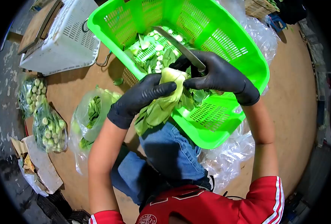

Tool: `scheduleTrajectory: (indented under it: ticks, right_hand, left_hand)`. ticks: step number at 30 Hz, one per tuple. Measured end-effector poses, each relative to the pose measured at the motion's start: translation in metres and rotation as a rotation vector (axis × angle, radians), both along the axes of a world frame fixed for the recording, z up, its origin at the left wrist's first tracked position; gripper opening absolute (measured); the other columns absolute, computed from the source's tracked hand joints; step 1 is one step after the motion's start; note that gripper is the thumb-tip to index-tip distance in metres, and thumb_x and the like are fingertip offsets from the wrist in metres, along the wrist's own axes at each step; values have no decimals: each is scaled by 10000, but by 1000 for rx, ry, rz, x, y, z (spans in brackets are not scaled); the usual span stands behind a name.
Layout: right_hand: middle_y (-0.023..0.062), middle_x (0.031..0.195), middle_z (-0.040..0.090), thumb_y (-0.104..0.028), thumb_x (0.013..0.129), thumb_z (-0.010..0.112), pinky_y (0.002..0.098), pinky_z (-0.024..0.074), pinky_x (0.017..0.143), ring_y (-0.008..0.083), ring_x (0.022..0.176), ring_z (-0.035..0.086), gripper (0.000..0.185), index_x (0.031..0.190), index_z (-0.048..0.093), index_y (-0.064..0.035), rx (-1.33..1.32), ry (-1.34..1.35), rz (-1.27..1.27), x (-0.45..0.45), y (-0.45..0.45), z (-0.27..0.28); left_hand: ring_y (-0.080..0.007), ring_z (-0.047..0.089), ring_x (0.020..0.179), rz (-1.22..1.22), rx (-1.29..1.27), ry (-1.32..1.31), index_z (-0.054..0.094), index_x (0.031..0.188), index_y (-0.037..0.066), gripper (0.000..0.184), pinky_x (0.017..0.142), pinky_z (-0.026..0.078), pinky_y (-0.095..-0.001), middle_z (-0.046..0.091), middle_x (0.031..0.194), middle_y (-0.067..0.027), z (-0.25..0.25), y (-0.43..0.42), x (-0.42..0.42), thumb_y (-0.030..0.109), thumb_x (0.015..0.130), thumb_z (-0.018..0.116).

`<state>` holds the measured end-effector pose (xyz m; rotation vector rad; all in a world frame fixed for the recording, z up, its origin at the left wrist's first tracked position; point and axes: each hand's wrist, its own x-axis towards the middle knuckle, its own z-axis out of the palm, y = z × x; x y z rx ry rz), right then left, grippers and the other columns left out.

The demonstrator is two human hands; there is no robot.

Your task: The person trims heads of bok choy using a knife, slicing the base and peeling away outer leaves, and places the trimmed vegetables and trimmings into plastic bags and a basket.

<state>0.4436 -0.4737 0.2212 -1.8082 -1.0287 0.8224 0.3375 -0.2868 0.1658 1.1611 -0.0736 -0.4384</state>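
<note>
The left hand (145,95) was closed around a leafy green vegetable (170,93) at the near side of the green basket (197,140). The right hand (219,76) gripped a knife (180,47), its blade over the basket, and its thumb touched the vegetable. Cut pieces (158,56) lay inside the basket.

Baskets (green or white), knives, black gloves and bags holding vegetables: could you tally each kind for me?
Green basket: 1
White basket: 1
Knife: 1
Black gloves: 2 (left glove, right glove)
Bags holding vegetables: 3 (upper bag, lower bag, larger open bag)
Total: 8
</note>
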Motion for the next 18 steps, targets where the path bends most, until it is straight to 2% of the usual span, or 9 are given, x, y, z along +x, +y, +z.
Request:
scheduleTrajectory:
  ticks: [1, 3, 4, 7, 8, 11, 12, 15, 18]
  right_hand:
    - [93, 982, 618, -67, 733, 694, 289, 472, 803, 138, 895, 572, 416, 1110, 544, 24, -10, -29, -18, 1, 0, -5]
    - [89, 974, 616, -60, 741, 673, 285, 472, 794, 126, 867, 565, 388, 1102, 550, 12, -123, -66, -16, 6, -3, -6]
    - [127, 845, 628, -111, 730, 645, 306, 480, 701, 172, 742, 590, 306, 1001, 569, 11, -128, -36, -45, 10, -4, -10]
    - [137, 850, 630, -152, 736, 668, 321, 480, 708, 200, 763, 603, 327, 1002, 569, 11, -17, -256, -135, 11, -12, -25]
    - [73, 898, 599, -193, 764, 696, 277, 455, 755, 141, 823, 546, 392, 1069, 555, 8, 36, -348, -151, 10, -12, -33]
    - [73, 896, 597, -234, 746, 725, 290, 451, 751, 148, 818, 537, 448, 1077, 549, 12, -50, -295, -274, -2, 7, -25]
    - [168, 839, 629, -262, 720, 726, 349, 479, 676, 247, 750, 619, 423, 964, 563, 43, -26, -351, -281, -6, 14, -28]
    - [89, 875, 599, -232, 742, 728, 280, 460, 722, 129, 796, 548, 446, 1054, 546, 30, -69, -94, -231, 1, 16, -27]
    - [77, 868, 609, -168, 741, 685, 281, 467, 709, 121, 773, 558, 390, 1046, 550, 34, -158, -230, -193, -1, 20, -26]
  left_hand:
    - [-120, 541, 918, -57, 10, 69, 464, 1224, -4, 579, 803, 435, -242, 574, 1032, -46, -1, 5, 1, 356, 809, 644]
    - [-117, 547, 903, -34, 49, 74, 478, 1204, -9, 529, 800, 439, -246, 582, 1012, -48, -2, 6, 3, 293, 806, 654]
    - [-116, 549, 897, 38, 74, 49, 484, 1191, -9, 502, 796, 443, -251, 584, 1006, -51, -4, 6, 4, 261, 804, 657]
    - [-115, 544, 898, 202, 114, 3, 484, 1169, 0, 451, 799, 450, -270, 579, 1008, -56, -10, 4, 5, 191, 801, 662]
    - [-116, 541, 906, 230, 182, -33, 479, 1173, 4, 450, 804, 449, -273, 575, 1016, -55, -10, 2, 5, 187, 803, 660]
    - [-120, 533, 929, 243, 307, -146, 456, 1199, 9, 459, 815, 446, -279, 557, 1055, -58, -12, -2, 4, 185, 819, 644]
    - [-121, 530, 937, 234, 337, -187, 447, 1210, 10, 464, 818, 444, -280, 550, 1070, -60, -12, -3, 6, 187, 825, 637]
    - [-135, 527, 944, 210, 282, -134, 459, 1185, -10, 465, 817, 442, -284, 547, 1074, -73, -5, -1, 6, 225, 829, 643]
    - [-145, 545, 922, 260, 284, -171, 517, 1100, -35, 451, 814, 443, -292, 582, 1022, -96, -7, 3, 6, 263, 804, 681]
